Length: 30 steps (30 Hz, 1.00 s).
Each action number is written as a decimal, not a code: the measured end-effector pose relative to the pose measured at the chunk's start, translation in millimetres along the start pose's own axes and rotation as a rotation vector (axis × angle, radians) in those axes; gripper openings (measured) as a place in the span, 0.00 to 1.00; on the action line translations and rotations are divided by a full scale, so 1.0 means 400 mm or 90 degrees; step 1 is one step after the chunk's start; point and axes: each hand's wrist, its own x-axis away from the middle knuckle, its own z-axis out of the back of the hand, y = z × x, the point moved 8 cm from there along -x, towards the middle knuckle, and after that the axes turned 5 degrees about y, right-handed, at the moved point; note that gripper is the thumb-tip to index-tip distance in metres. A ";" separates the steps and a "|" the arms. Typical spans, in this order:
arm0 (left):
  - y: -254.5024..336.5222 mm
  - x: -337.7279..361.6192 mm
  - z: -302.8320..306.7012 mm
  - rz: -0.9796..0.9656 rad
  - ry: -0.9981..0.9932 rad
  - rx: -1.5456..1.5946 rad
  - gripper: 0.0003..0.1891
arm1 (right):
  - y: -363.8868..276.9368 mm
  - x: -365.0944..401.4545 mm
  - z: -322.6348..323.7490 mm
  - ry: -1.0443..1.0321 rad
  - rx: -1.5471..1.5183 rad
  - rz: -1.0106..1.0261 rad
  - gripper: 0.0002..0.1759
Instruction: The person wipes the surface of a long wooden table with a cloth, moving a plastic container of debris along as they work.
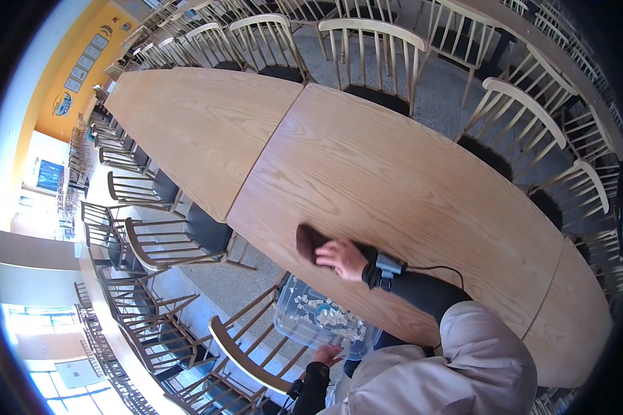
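My right hand (343, 259) lies over a dark brown cloth (307, 242) on the wooden tabletop (374, 180), its fingers pressed onto the cloth near the table's edge. Part of the cloth is hidden under the palm. Low in the view, my left hand (327, 355) is beside the near edge of a clear plastic box (294, 332), fingers loosely extended. Many small white pieces (332, 315) lie scattered and heaped in the box, which sits at the chair beside the table.
A wooden chair (239, 353) stands against the box. More chairs line both sides of the table, including one with a dark seat (211, 228). A black cable (439, 268) runs from the device on my right wrist across the tabletop. A seam crosses the table.
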 end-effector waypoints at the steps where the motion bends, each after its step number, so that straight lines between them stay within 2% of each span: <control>1: 0.016 -0.014 -0.008 -0.115 -0.095 -0.190 0.10 | -0.043 0.028 -0.023 -0.030 -0.020 0.010 0.27; 2: 0.022 -0.013 -0.029 -0.231 -0.190 -0.380 0.10 | -0.083 0.057 -0.043 -0.059 -0.040 0.021 0.27; 3: 0.024 -0.016 -0.024 -0.232 -0.193 -0.377 0.10 | -0.116 0.088 -0.064 -0.075 -0.063 0.024 0.26; 4: 0.011 -0.029 -0.003 -0.110 -0.167 -0.187 0.10 | -0.145 0.116 -0.082 -0.090 -0.085 0.026 0.26; 5: -0.008 -0.030 -0.001 0.012 -0.139 0.000 0.09 | -0.174 0.141 -0.088 -0.108 -0.094 0.038 0.20; 6: -0.007 -0.025 -0.012 0.012 -0.142 0.000 0.09 | -0.191 0.161 -0.089 -0.084 -0.138 0.032 0.20; 8: 0.000 -0.006 -0.002 0.028 -0.001 -0.028 0.09 | -0.200 0.190 -0.067 -0.072 -0.210 -0.020 0.20; 9: 0.008 0.001 -0.014 0.027 -0.003 -0.028 0.09 | -0.195 0.201 -0.032 -0.028 -0.253 -0.047 0.22; 12: 0.028 0.012 -0.034 -0.044 -0.052 -0.128 0.08 | -0.122 0.216 0.118 0.088 -0.365 -0.191 0.26; 14: 0.028 0.014 -0.029 -0.090 -0.081 -0.191 0.07 | -0.041 0.232 0.258 0.191 -0.243 -0.236 0.26; 15: -0.003 -0.035 0.013 0.028 -0.037 -0.015 0.08 | 0.018 0.249 0.312 0.238 -0.211 -0.279 0.26; 18: 0.005 -0.012 0.001 0.019 -0.012 -0.041 0.09 | 0.233 0.366 0.381 0.381 -0.192 -0.387 0.24; 20: 0.003 0.007 -0.007 0.031 -0.016 0.001 0.09 | 0.201 0.366 0.421 0.352 -0.021 -0.335 0.24; 22: 0.003 0.026 -0.012 0.023 0.000 -0.033 0.07 | 0.103 0.356 0.368 0.294 0.075 -0.281 0.26; 26: -0.008 -0.003 0.019 -0.032 0.032 -0.163 0.08 | -0.100 0.390 0.198 0.168 0.018 -0.193 0.23; 28: -0.038 -0.110 0.049 -0.186 -0.221 -0.439 0.18 | -0.179 0.416 0.151 0.111 -0.057 -0.186 0.22; 29: -0.047 -0.147 0.073 -0.188 -0.221 -0.438 0.18 | -0.206 0.435 0.137 0.093 -0.106 -0.189 0.22; 30: -0.054 -0.170 0.076 -0.209 -0.274 -0.494 0.20 | -0.228 0.443 0.134 0.078 -0.154 -0.191 0.22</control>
